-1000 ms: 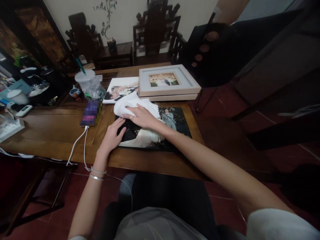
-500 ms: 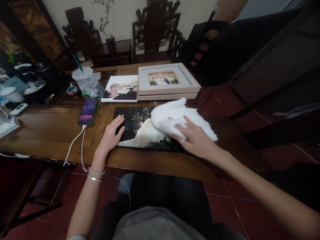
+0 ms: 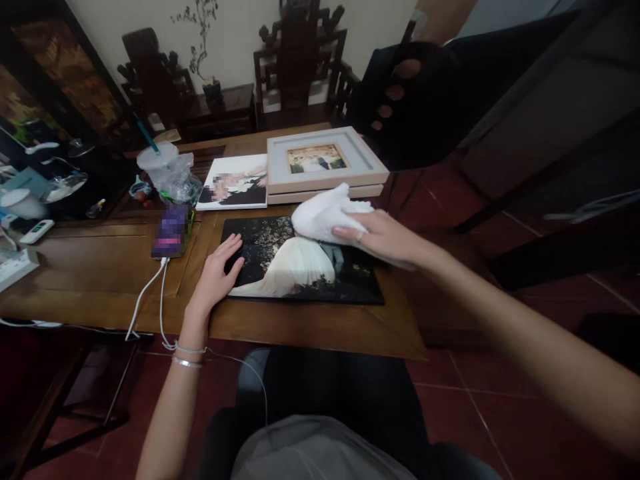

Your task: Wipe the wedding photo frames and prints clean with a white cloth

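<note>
A dark photo panel [image 3: 300, 270] with a pale, flowing dress in its picture lies flat near the front edge of the wooden table [image 3: 300, 323]. My left hand [image 3: 219, 270] rests on the panel's left edge, fingers stretched out, holding nothing. In my right hand [image 3: 377, 233] is a bunched white towel [image 3: 325, 215], gripped over the panel's upper right part. The towel and hand cover the panel's far right corner.
Behind the panel lie stacked pale picture frames [image 3: 327, 160] and a white-edged photo print [image 3: 235, 181]. Leftward are a phone [image 3: 170, 231] with white cables [image 3: 143, 293], a plastic cup [image 3: 159, 160] with a straw, and a power strip [image 3: 17, 268]. A dark chair [image 3: 400, 107] stands beyond.
My right hand has moved the towel up and slightly left, toward the panel's far edge, uncovering its lower right part. My left hand stays on the left edge.
</note>
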